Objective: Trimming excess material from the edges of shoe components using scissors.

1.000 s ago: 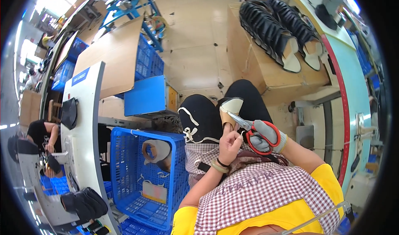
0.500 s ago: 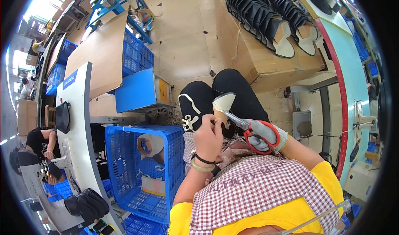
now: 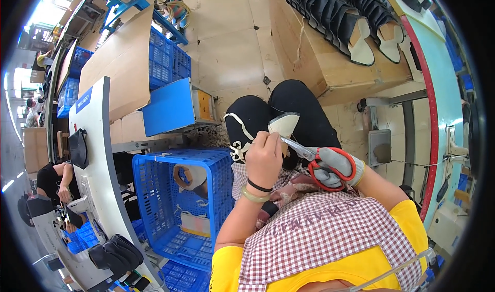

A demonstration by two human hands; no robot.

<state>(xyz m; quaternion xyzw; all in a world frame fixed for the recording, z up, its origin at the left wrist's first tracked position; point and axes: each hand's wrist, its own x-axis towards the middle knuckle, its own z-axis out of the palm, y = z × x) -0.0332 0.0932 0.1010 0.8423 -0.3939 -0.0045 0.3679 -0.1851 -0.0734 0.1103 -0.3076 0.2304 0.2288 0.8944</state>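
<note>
Between the fingers of my left hand (image 3: 264,160) is a shoe upper (image 3: 284,124) with a white lining and a tan part, held over my lap. My gloved right hand (image 3: 334,169) grips red-handled scissors (image 3: 340,158). Their metal blades reach left to the piece, right beside my left fingertips; whether they cut into it I cannot make out. The lower part of the shoe upper is hidden behind my left hand. A cream strip (image 3: 238,124) and a small tangle of it (image 3: 239,150) lie on my left thigh.
At my left stands a blue crate (image 3: 219,163) with a few pieces inside. Rows of black shoe uppers (image 3: 325,21) lie on a cardboard box (image 3: 335,75) ahead on the right. A sewing table (image 3: 95,152) is further left, where another person (image 3: 54,181) sits. A red-edged bench (image 3: 430,111) runs along the right.
My left hand has moved slightly right and up over the shoe upper, covering more of its tan part. The scissors have shifted a little to the right with my right hand.
</note>
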